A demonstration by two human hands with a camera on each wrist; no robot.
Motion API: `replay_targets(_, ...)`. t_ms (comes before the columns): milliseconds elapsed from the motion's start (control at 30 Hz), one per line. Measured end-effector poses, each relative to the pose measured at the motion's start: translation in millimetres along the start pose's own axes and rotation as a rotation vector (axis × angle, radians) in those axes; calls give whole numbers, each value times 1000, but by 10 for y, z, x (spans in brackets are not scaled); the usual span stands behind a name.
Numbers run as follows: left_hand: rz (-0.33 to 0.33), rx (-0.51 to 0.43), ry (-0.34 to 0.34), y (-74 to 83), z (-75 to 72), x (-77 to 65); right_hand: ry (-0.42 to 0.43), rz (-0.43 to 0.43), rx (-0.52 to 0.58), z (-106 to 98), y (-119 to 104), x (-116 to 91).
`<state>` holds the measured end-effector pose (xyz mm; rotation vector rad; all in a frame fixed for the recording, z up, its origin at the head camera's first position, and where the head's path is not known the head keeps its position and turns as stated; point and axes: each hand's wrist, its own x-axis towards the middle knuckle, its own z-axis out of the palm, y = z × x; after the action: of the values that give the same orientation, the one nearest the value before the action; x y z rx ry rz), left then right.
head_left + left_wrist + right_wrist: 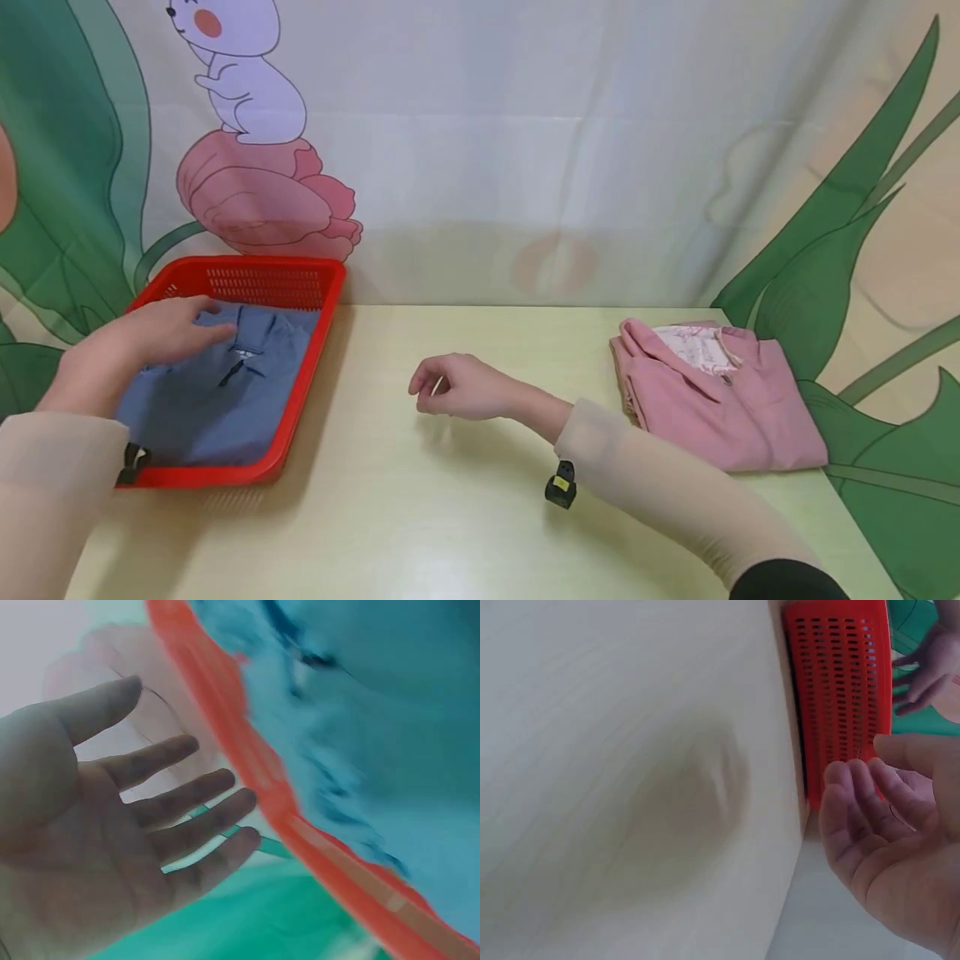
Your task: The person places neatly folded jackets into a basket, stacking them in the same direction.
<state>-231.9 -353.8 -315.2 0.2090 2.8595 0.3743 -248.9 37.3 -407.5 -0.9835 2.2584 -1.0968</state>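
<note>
A folded blue garment with a collar (217,417) lies inside the red plastic basket (307,375) on the left of the table. Over the basket's back left part hovers my left hand (153,333), fingers extended and holding nothing. The left wrist view shows its spread fingers beside the basket's rim (217,712), the blue cloth beyond. My right hand (465,387) hangs over the middle of the table, fingers loosely curled around nothing. In the right wrist view its fingertips overlap the basket's slotted side (840,690).
A folded pink garment (720,408) with a patterned lining lies at the table's right side, on top of other folded cloth. Behind the table hangs a printed curtain (480,167). A small black device (561,485) hangs at my right cuff.
</note>
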Motion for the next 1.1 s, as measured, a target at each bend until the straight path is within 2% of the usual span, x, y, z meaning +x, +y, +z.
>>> replay_targets(100,25,2,66,291,20,6,8,-26,-122,-85,64,-165)
replay_targets(233,54,-6,101,616,61,-14,42,-48,-204,-204,148,-385)
replay_targets(400,81,10,112,936,160,-49,129,-34,-224,-399,274,-685)
replay_targets(567,87,40,161,1193,328,-83,240,42,-198,-595,447,-971)
replay_targets(700,118,27,213,1319,478,-142,348,140,-176,-731,568,-1164)
replay_targets(900,198,-16,313,1378,721,-224,544,275,-124,-923,717,-1478)
replay_targets(1100,299,-92,362,1456,949,-225,717,448,-174,-1180,896,-1900)
